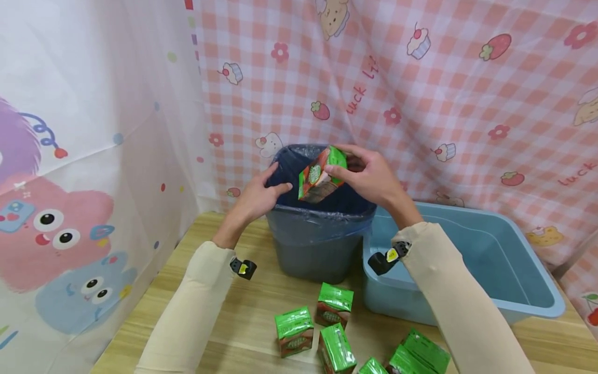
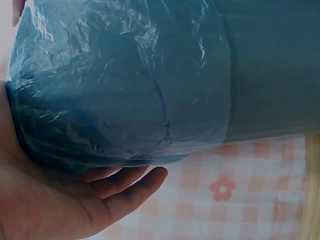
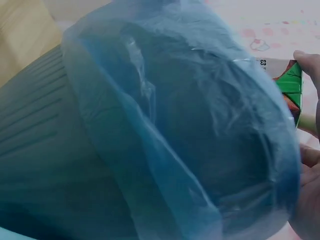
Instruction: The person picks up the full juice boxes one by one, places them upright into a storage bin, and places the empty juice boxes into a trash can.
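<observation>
A grey trash bin (image 1: pixel 313 259) with a translucent blue liner bag (image 2: pixel 125 100) stands upright at the centre. Over its opening, my right hand (image 1: pixel 374 179) grips a green and brown drink carton (image 1: pixel 314 176), thumb in front and fingers behind. The carton is tilted, and the right wrist view shows its end (image 3: pixel 291 90) beyond the liner's rim. My left hand (image 1: pixel 257 197) rests against the bin's left rim. Its thumb reaches over the opening, while the other fingers (image 2: pixel 135 192) extend loosely along the outside of the bag. The bin's inside is mostly hidden.
Several more drink cartons (image 1: pixel 295 332) stand on the wooden table (image 1: pixel 252 311) in front of the bin, some cut off by the frame's lower edge. A blue plastic tub (image 1: pixel 504 259) sits right of the bin, under my right forearm. Patterned curtains (image 1: pixel 280 93) hang behind and left.
</observation>
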Motion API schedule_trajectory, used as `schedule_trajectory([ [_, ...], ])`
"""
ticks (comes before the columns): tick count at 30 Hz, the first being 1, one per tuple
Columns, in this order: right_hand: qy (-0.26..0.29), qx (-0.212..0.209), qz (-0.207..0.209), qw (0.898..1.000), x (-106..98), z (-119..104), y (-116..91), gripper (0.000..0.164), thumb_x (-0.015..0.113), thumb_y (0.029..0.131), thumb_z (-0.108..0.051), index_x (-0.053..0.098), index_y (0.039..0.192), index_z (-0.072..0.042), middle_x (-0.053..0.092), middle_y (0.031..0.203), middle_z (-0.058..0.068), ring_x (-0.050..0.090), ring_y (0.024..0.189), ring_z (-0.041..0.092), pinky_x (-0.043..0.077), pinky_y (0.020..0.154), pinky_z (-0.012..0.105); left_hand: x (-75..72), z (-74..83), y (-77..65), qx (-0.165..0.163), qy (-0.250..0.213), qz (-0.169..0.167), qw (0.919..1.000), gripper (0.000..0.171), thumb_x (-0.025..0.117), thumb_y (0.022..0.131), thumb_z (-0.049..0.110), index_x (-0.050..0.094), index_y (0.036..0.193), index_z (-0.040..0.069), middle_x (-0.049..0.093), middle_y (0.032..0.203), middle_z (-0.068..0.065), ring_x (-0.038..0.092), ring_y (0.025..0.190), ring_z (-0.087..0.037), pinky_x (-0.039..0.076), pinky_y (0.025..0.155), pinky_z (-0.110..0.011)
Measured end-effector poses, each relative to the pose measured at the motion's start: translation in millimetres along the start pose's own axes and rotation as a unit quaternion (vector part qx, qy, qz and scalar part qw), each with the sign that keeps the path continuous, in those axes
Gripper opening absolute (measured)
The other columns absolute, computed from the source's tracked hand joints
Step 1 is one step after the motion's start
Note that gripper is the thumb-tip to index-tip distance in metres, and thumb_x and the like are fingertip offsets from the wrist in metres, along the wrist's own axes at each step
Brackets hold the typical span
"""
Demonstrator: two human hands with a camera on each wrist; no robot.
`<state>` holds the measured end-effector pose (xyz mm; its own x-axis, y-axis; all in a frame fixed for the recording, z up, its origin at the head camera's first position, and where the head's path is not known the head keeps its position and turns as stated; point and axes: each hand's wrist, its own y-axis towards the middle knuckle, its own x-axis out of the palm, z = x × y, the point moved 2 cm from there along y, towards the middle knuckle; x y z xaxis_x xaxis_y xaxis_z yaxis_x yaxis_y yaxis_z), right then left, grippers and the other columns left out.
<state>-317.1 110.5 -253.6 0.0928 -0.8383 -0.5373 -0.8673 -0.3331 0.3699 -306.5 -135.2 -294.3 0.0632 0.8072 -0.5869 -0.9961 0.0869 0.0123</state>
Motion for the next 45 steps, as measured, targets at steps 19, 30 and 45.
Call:
schedule_trajectory([
  [19,-0.124,0.004,-0.039,0.992,17.7,8.6,1.5,0.066,0.072,0.088,-0.046,0.055,0.143,-0.014,0.068,0.118,0.011,0.067,0.102,0.023,0.056,0.085,0.041,-0.5,-0.8,-1.2,-0.004,-0.002,-0.012,0.9999,0.075,0.056,0.097,0.047,0.020,0.159,0.027,0.017,0.165,-0.005,0.018,0.151,-0.026,0.022,0.120,-0.049],
  [30,-0.144,-0.006,-0.041,0.989,21.5,7.4,0.4,0.064,0.073,0.089,-0.043,0.056,0.141,-0.011,0.068,0.114,0.011,0.067,0.097,0.023,0.056,0.083,0.040,-1.6,-1.3,-2.0,-0.002,0.005,-0.013,0.9999,0.076,0.056,0.097,0.047,0.019,0.160,0.028,0.018,0.165,-0.006,0.021,0.150,-0.028,0.023,0.119,-0.049],
  [45,-0.148,0.006,-0.062,0.987,19.8,8.4,-0.3,0.068,0.071,0.089,-0.048,0.053,0.144,-0.013,0.066,0.123,0.013,0.067,0.102,0.025,0.055,0.087,0.042,-0.5,1.1,-0.8,0.002,0.005,-0.015,0.9999,0.076,0.056,0.097,0.047,0.019,0.160,0.027,0.017,0.165,-0.005,0.020,0.150,-0.028,0.022,0.119,-0.051],
])
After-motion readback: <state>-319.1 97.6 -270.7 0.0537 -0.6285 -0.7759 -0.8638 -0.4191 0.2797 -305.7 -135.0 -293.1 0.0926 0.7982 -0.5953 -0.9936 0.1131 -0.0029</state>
